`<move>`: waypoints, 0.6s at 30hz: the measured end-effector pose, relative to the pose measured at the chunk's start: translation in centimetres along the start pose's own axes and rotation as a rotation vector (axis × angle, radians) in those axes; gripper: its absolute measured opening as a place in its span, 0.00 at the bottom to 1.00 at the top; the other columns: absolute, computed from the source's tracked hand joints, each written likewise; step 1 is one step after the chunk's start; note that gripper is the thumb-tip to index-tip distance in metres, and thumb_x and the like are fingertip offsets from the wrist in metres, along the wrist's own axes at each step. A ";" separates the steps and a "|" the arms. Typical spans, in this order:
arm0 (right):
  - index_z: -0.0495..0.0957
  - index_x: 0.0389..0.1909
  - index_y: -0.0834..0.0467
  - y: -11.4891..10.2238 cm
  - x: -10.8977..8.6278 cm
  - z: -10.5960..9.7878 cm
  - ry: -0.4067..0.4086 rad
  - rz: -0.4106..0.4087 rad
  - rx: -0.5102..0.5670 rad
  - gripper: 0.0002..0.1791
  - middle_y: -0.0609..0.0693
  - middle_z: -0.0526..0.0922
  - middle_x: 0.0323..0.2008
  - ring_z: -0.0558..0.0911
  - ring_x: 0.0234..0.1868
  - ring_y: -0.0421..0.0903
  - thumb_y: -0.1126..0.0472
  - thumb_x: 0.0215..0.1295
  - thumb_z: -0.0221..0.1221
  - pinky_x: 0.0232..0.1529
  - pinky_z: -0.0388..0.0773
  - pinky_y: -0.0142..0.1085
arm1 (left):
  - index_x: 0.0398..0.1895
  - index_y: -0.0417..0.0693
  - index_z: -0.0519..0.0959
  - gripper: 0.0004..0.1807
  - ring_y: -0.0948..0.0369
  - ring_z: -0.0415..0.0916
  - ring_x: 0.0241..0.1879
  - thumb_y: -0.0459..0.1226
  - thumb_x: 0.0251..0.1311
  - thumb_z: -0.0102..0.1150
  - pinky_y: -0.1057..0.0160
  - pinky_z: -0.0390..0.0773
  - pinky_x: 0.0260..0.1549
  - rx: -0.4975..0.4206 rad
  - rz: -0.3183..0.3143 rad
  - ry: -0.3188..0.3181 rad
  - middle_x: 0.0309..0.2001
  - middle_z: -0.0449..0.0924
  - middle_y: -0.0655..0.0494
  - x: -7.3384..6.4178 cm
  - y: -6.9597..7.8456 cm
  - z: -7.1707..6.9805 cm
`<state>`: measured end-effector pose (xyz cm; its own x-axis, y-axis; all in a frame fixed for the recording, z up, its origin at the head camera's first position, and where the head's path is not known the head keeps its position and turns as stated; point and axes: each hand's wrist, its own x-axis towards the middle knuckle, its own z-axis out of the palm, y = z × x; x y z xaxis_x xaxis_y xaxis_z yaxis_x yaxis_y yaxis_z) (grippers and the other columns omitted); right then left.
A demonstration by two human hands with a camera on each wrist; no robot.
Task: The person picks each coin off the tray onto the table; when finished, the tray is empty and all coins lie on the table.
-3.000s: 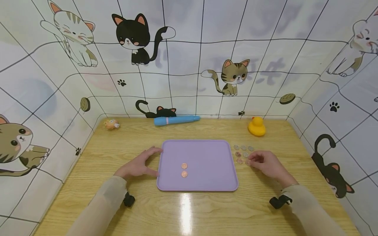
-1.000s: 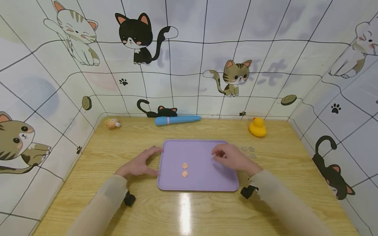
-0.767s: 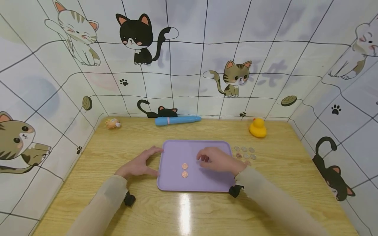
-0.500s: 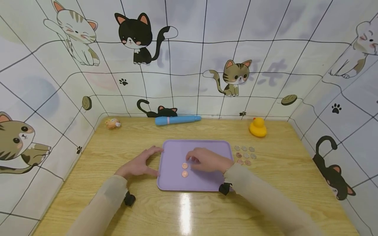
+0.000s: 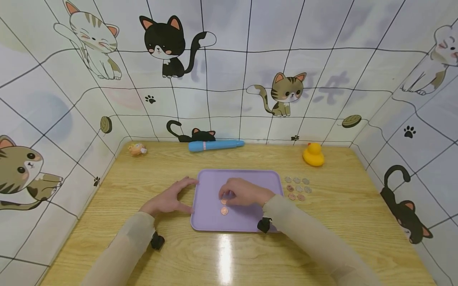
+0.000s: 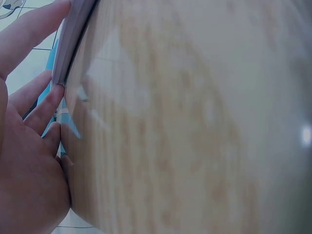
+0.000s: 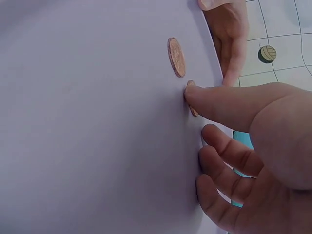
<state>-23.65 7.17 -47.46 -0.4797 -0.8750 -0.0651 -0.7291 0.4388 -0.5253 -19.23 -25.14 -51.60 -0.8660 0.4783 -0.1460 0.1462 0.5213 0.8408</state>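
My right hand (image 5: 245, 192) is over the lilac tray (image 5: 207, 220), its thumb and fingers curled and pinching at a copper-coloured coin (image 5: 224, 201). The right wrist view has my thumb (image 7: 222, 102) across this coin's middle, the other fingers bent behind. A second copper-coloured coin (image 5: 224, 211) lies flat on the tray just nearer to me. With thumb and forefinger spread, my left hand (image 5: 168, 200) rests on the table and touches the tray's left rim. Right of the tray lie several coins in loose rows, silver ones (image 5: 299, 188) and copper ones (image 5: 301, 197).
Along the back of the wooden table (image 5: 161, 254) are a small peach-coloured toy (image 5: 137, 149), a blue pen-shaped thing (image 5: 216, 145) and a yellow rubber duck (image 5: 313, 155). Cat-print walls (image 5: 229, 95) close in the back and both sides.
My right hand has left the loose coins at the right and moved left across the tray to its copper-coloured coins. The left hand has stayed at the tray's rim.
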 end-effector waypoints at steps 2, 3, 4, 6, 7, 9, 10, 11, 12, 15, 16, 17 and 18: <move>0.87 0.49 0.54 0.1 0.2 0.2 -0.001 -0.005 -0.004 0.09 0.51 0.84 0.43 0.81 0.44 0.48 0.62 0.70 0.68 0.49 0.78 0.36 | 0.80 0.60 0.64 0.53 0.44 0.43 0.81 0.44 0.51 0.83 0.28 0.42 0.75 -0.001 0.003 0.000 0.82 0.54 0.52 0.0 0.0 0.0; 0.87 0.48 0.54 0.1 0.3 0.2 -0.002 -0.005 -0.007 0.08 0.51 0.84 0.42 0.82 0.44 0.48 0.63 0.70 0.68 0.49 0.78 0.35 | 0.80 0.60 0.64 0.53 0.44 0.44 0.80 0.44 0.51 0.83 0.29 0.42 0.75 -0.002 0.004 0.000 0.81 0.55 0.52 0.0 0.0 0.0; 0.87 0.48 0.54 0.2 0.3 0.3 -0.005 0.002 -0.008 0.08 0.51 0.84 0.42 0.82 0.44 0.48 0.63 0.70 0.68 0.49 0.78 0.35 | 0.80 0.60 0.64 0.53 0.44 0.44 0.80 0.44 0.51 0.83 0.29 0.43 0.75 -0.001 0.004 0.000 0.81 0.55 0.53 0.0 0.0 0.0; 0.87 0.47 0.54 0.2 0.5 0.4 -0.011 0.013 -0.008 0.07 0.50 0.84 0.42 0.81 0.44 0.47 0.63 0.70 0.68 0.49 0.78 0.36 | 0.80 0.60 0.64 0.53 0.44 0.45 0.80 0.44 0.51 0.83 0.29 0.43 0.75 -0.002 0.005 -0.002 0.81 0.55 0.53 0.0 0.0 0.0; 0.87 0.46 0.53 0.2 0.5 0.4 -0.014 0.020 -0.011 0.07 0.50 0.83 0.42 0.81 0.44 0.47 0.63 0.70 0.68 0.49 0.78 0.35 | 0.80 0.60 0.64 0.53 0.44 0.44 0.80 0.44 0.51 0.83 0.29 0.42 0.75 -0.004 0.003 -0.001 0.82 0.54 0.52 -0.1 0.0 0.0; 0.86 0.45 0.53 0.2 0.6 0.3 -0.022 0.032 -0.017 0.06 0.49 0.83 0.42 0.80 0.43 0.46 0.63 0.69 0.69 0.49 0.77 0.36 | 0.80 0.60 0.64 0.53 0.43 0.42 0.81 0.44 0.51 0.83 0.28 0.42 0.75 -0.003 0.001 0.000 0.83 0.52 0.51 0.0 0.0 0.0; 0.85 0.44 0.52 0.2 0.7 0.3 -0.026 0.036 -0.020 0.06 0.49 0.82 0.41 0.80 0.43 0.46 0.63 0.69 0.69 0.49 0.77 0.36 | 0.80 0.60 0.64 0.53 0.43 0.42 0.81 0.44 0.51 0.83 0.28 0.42 0.75 0.000 0.000 0.000 0.83 0.51 0.51 0.0 0.0 -0.1; 0.85 0.43 0.52 0.2 0.8 0.3 -0.030 0.039 -0.024 0.06 0.48 0.82 0.41 0.79 0.42 0.46 0.64 0.69 0.69 0.49 0.77 0.36 | 0.80 0.60 0.64 0.53 0.43 0.42 0.81 0.44 0.51 0.83 0.28 0.42 0.75 0.001 0.000 -0.001 0.83 0.51 0.51 0.0 0.0 -0.1; 0.84 0.43 0.52 0.2 0.8 0.3 -0.033 0.042 -0.027 0.06 0.48 0.81 0.41 0.79 0.42 0.45 0.64 0.69 0.69 0.49 0.77 0.36 | 0.80 0.59 0.64 0.53 0.43 0.42 0.81 0.44 0.51 0.83 0.28 0.42 0.75 0.003 0.002 0.000 0.83 0.52 0.51 0.0 0.0 -0.1; 0.84 0.41 0.52 0.2 0.9 0.2 -0.042 0.049 -0.027 0.05 0.47 0.81 0.40 0.78 0.42 0.45 0.64 0.69 0.69 0.49 0.76 0.36 | 0.80 0.59 0.64 0.53 0.44 0.45 0.80 0.44 0.51 0.83 0.29 0.44 0.75 0.009 0.010 -0.002 0.81 0.55 0.52 0.0 0.2 -0.1; 0.84 0.41 0.52 0.2 0.9 0.2 -0.042 0.049 -0.024 0.05 0.47 0.81 0.40 0.78 0.42 0.45 0.64 0.68 0.69 0.49 0.76 0.36 | 0.80 0.58 0.64 0.53 0.44 0.46 0.80 0.44 0.51 0.83 0.29 0.44 0.75 0.009 0.014 -0.004 0.80 0.56 0.53 0.0 0.2 -0.1; 0.84 0.41 0.52 0.2 0.9 0.2 -0.043 0.052 -0.022 0.05 0.47 0.81 0.40 0.78 0.42 0.45 0.64 0.68 0.70 0.49 0.76 0.36 | 0.80 0.58 0.64 0.53 0.44 0.46 0.79 0.44 0.51 0.83 0.30 0.44 0.75 0.009 0.018 -0.005 0.80 0.57 0.53 0.0 0.2 -0.1; 0.84 0.41 0.52 0.2 1.0 0.2 -0.042 0.052 -0.017 0.05 0.47 0.81 0.40 0.78 0.42 0.45 0.64 0.68 0.70 0.49 0.76 0.36 | 0.80 0.58 0.64 0.53 0.44 0.47 0.79 0.44 0.51 0.83 0.29 0.45 0.75 0.010 0.021 -0.005 0.79 0.57 0.53 0.0 0.2 -0.1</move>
<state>-24.16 6.39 -47.78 -0.4962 -0.8588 -0.1274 -0.7121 0.4865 -0.5061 -19.27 -25.12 -51.37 -0.8602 0.4927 -0.1315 0.1686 0.5181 0.8385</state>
